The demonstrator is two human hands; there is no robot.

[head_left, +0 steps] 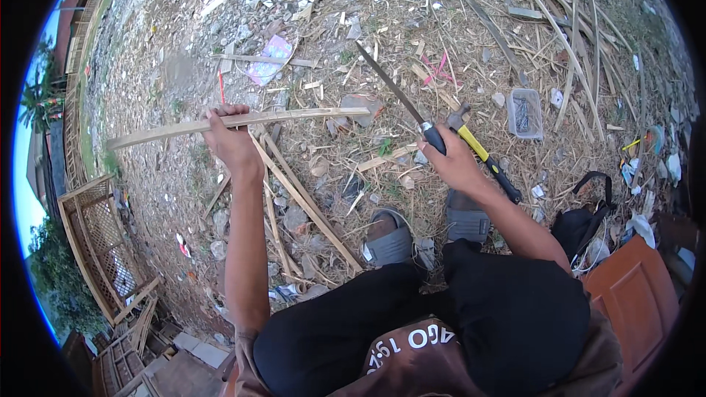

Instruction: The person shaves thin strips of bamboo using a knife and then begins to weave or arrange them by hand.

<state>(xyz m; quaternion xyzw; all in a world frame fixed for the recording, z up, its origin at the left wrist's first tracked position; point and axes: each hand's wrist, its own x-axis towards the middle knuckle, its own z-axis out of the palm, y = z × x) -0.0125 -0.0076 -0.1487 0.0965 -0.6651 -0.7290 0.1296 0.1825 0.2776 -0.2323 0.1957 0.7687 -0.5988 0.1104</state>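
One stretch of brown ground (pixel 169 198), scattered with stones and straw, lies beneath a long, slim, pale tan wooden strip (pixel 162 131). The strip looks slightly bowed, with lighter, uneven patches toward its right end; the left grip (pixel 229 148) is closed around it near mid-length, holding it above the ground. The right grip (pixel 450 153) is wrapped around the dark handle of a long, narrow, grey-bladed knife (pixel 393 86), apart from the strip. Just beside lies a yellow-and-black-handled metal hammer (pixel 474 143), then a clear plastic tub (pixel 525 134) containing slender grey metal pieces.
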